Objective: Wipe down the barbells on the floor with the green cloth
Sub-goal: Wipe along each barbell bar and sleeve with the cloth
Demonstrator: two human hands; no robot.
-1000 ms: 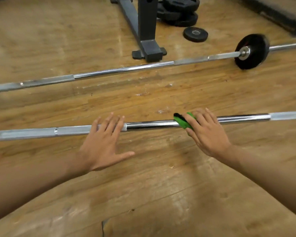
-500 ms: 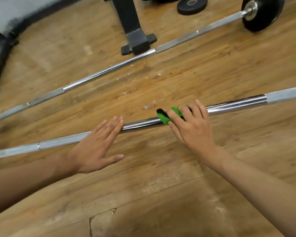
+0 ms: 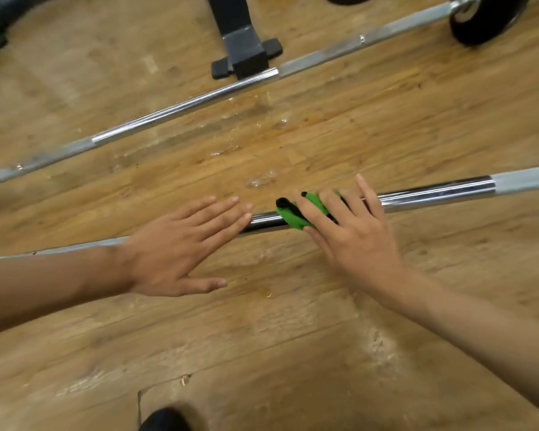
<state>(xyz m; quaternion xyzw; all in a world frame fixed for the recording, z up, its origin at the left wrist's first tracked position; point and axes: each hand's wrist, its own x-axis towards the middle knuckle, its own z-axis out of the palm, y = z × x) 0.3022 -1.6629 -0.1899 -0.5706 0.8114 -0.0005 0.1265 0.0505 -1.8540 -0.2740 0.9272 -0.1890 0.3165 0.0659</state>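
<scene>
Found near barbell (image 3: 433, 192) lying on wooden floor (image 3: 262, 337), slanting from lower left up to the right edge of view. Bright chrome along the middle of the shaft, duller grey metal toward the right end.

Found green cloth (image 3: 296, 217) bunched on top of that shaft about mid-length, with a black edge showing on its left side.

Recorded right hand (image 3: 352, 237) laid over the cloth, fingers stretched nearly straight across the bar, pressing the fabric onto the metal rather than wrapping round it. Thumb position not discernible.

Recorded left hand (image 3: 175, 253) just left of the cloth, flat and spread, holding nothing. Fingers straight, tips reaching the chrome; thumb out sideways over the boards on the near side of the bar. Short stretch of bare shaft between fingertips and cloth.

Beyond the near barbell, well apart and roughly parallel: far barbell (image 3: 184, 105), carrying a black weight plate (image 3: 486, 20) toward its right end, cut off by the top edge. Just behind that bar: black rack foot (image 3: 246, 54).

Noted pale scuffed patches on the boards between the two bars.

On the near side of the near barbell, at the bottom edge: dark rounded shape (image 3: 164, 419), possibly a shoe toe, too blurred to confirm.
</scene>
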